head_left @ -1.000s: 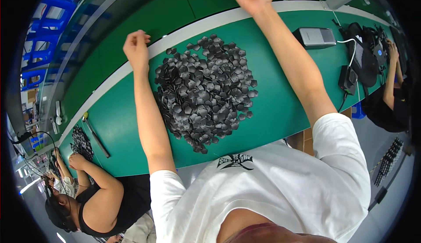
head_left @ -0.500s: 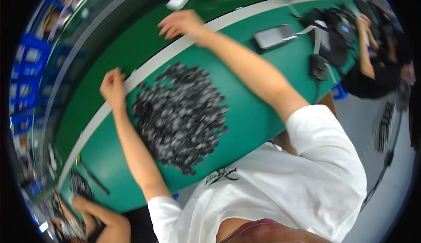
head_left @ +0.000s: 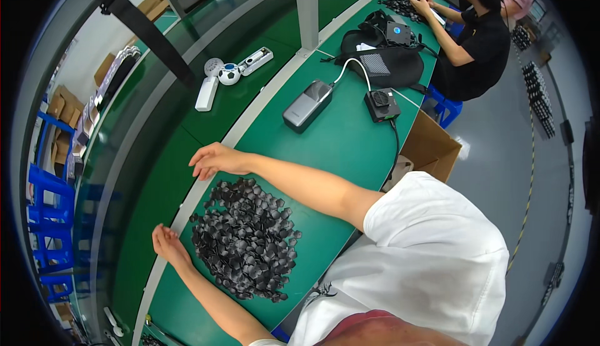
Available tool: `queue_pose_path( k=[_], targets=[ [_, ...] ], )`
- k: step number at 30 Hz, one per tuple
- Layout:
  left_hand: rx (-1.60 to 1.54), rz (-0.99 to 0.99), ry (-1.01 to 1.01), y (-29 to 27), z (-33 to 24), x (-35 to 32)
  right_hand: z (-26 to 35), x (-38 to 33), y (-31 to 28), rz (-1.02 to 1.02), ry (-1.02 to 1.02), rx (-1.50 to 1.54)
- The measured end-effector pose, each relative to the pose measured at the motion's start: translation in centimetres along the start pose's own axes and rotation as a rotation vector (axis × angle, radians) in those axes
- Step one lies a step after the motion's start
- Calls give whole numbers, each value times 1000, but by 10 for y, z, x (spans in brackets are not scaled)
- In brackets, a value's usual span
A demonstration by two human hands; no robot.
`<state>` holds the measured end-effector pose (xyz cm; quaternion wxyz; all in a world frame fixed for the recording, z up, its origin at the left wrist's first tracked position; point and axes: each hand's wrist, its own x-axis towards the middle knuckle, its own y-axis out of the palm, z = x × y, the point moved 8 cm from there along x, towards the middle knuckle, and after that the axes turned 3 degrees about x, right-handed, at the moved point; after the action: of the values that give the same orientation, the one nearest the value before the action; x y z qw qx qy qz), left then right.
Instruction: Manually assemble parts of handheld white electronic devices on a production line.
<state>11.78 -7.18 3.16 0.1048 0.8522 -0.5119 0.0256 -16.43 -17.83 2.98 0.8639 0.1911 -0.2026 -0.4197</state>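
A broad heap of small black pentagon-shaped pieces [head_left: 247, 240] lies on the green tabletop [head_left: 312, 208]. Beyond its far left side, my left hand [head_left: 167, 244] rests by the pale rail [head_left: 182, 218], fingers loosely bent and no object visible in them. My right hand [head_left: 215, 160] hangs over the same rail past the heap's far edge. Its fingers are apart and slightly curved, with nothing held. Both forearms flank the heap, and neither hand touches the pieces.
A green conveyor [head_left: 147, 221] runs beyond the rail, carrying a white handheld fan [head_left: 211, 83] with a football-patterned ball. Right of my arm lie a grey power bank [head_left: 307, 106], a black cabled box [head_left: 381, 104] and a black bag [head_left: 381, 65]. A co-worker [head_left: 472, 40] sits farther along.
The view has swung to the right, bringing the co-worker and the white fan further into it. My right hand now shows nearer the heap; the heap looks unchanged.
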Motion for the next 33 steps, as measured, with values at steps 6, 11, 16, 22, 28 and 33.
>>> queue_pose_path(
  k=[6,11,16,22,28,33],
  targets=[
    [59,-23,66,-18,1,5,-1,10,3,42,172,114],
    [493,81,98,11,2,3,-4,18,7,90,204,130],
    [680,187,218,32,1,-6,-2,20,6,124,259,204],
    [967,226,292,64,-15,-12,8,22,-1,123,306,218],
    [997,175,313,40,-6,-12,-6,37,23,508,93,56],
    [1094,180,447,79,-4,-1,9,23,-20,81,277,15]
  ],
)
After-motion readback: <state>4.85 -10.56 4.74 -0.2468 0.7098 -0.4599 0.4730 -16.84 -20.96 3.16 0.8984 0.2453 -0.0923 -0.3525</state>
